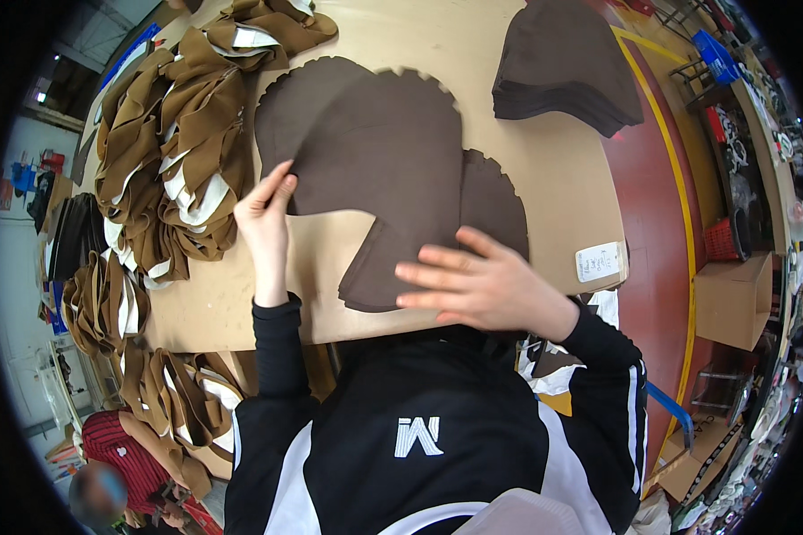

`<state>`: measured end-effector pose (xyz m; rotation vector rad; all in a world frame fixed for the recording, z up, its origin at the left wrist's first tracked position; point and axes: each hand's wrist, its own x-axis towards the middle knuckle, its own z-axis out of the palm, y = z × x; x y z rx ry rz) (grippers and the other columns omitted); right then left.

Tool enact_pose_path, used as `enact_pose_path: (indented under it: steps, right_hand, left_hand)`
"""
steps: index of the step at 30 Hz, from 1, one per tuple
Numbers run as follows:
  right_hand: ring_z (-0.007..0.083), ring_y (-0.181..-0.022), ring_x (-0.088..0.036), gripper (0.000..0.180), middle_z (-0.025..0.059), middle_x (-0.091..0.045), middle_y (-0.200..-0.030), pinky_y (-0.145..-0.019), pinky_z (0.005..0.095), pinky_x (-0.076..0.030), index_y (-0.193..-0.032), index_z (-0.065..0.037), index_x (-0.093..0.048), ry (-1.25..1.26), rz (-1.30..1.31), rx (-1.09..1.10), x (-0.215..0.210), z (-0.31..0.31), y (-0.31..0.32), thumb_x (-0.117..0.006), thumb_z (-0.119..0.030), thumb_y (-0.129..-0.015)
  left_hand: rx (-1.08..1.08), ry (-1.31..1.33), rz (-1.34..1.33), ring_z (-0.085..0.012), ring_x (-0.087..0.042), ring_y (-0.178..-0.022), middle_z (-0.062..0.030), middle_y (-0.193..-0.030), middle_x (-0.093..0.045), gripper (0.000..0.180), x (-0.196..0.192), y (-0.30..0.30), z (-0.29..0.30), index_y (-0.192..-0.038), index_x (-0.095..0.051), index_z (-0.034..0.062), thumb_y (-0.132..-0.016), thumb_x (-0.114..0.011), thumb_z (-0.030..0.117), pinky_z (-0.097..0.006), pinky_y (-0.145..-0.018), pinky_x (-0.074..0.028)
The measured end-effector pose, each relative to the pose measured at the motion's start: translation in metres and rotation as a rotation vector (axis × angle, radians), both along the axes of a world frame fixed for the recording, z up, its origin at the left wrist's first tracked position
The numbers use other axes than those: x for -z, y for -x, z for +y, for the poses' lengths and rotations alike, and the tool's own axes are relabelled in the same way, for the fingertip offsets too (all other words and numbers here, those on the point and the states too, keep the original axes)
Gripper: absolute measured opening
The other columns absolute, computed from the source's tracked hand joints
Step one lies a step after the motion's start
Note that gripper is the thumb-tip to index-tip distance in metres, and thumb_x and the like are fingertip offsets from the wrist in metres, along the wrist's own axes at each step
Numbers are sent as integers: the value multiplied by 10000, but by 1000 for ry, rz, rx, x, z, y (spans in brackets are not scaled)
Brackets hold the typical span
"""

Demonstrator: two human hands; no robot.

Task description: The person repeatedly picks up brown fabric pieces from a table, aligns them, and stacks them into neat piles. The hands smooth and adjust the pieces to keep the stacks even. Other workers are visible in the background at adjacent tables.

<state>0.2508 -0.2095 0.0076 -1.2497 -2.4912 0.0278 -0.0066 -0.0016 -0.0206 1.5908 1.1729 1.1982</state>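
A dark brown cut piece of sheet material [379, 143] with a notched curved edge lies in front of me on the tan table. My left hand [266, 218] pinches its left edge, with thumb and fingers closed and that side slightly lifted. My right hand [486, 281] is spread, palm down, over the near right part of the brown material. More dark brown material [493, 192] shows from under the piece on the right, its lower parts hidden. Whether the material is leather or fabric I cannot tell.
Bundles of lighter brown strips with white parts [174, 143] cover the table's left side. A neat stack of dark brown pieces [562, 67] sits far right. A white paper label [600, 261] lies near the right corner. Another person [120, 455] in red stripes is at lower left.
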Motion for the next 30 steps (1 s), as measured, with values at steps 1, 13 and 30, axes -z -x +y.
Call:
enact_pose_path:
  steps: [1,13,30]
  right_hand:
    - [181,-1455,-400,599,-65,-447,-1572,-1249,471,-186,-1447,-374,-539,42,-12,-40,11,-8,6,-708,-437,-875]
    - [331,-1476,-375,585,131,-424,-1584,-1222,524,-197,-1483,-75,-500,-80,108,419,-50,21,-59,-601,-343,-972]
    - [239,-1474,-375,740,118,-393,-1600,-1210,440,-285,-1476,-40,-478,345,101,-174,32,-21,46,-628,-509,-924]
  left_hand:
    - [3,38,-67,-86,-655,-923,-69,-1023,-759,247,-1,0,6,-1153,-745,-19,-915,-745,46,-215,-862,-505]
    - [11,570,-117,-127,-659,-997,-114,-1113,-739,360,25,4,-87,-1242,-691,-43,-906,-753,68,-269,-934,-505]
    - [70,413,-89,-121,-651,-954,-99,-1047,-756,234,37,0,-113,-1138,-740,-40,-929,-727,64,-254,-882,-504]
